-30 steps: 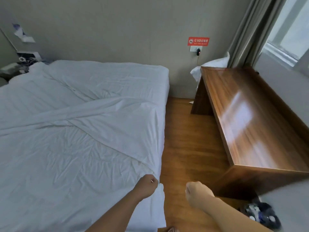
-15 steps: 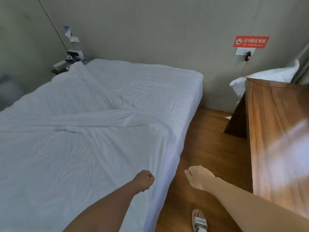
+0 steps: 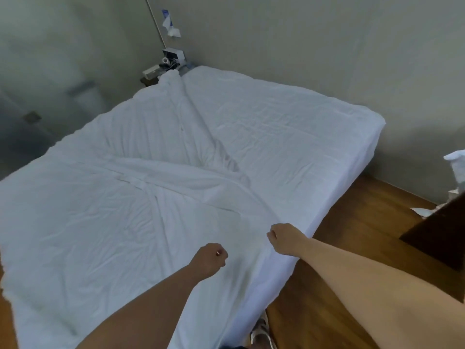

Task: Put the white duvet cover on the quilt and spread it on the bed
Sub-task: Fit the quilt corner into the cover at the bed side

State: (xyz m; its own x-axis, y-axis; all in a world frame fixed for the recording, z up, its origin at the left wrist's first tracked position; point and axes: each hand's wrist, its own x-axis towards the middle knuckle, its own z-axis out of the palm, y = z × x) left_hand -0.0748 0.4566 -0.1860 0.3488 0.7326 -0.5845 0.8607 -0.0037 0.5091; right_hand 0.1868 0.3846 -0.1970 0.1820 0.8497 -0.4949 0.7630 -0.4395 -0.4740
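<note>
- Now that I have turned left from the desk side toward the bed [image 3: 357, 157], my view takes in far more of the mattress than a second ago, and the wooden counter [image 3: 437, 238] has slid off to a dark corner at the right edge.
- My left hand [image 3: 210, 258] has let go of the bed's near corner edge, which it was pinching a second ago; it now hovers over the white duvet cover [image 3: 105, 222] with fingers curled into a loose fist and nothing in them that I can see.
- My right hand [image 3: 283, 238] has swung in from over the floor [image 3: 327, 273] to the bed's near edge; its fingers are curled too, and I cannot tell whether they nip a bit of cloth or just sit above it.
- With the quilt presumably inside, the duvet cover lies across the left and near part of the bed, rumpled, with a thick ridge [image 3: 191, 122] running diagonally from the far corner toward the middle; the far right part shows flatter sheet.
- I judge the covering is mostly done and the spreading is not: that fold needs pulling toward the right side and foot, so both hands look placed to take hold again and tug.
</note>
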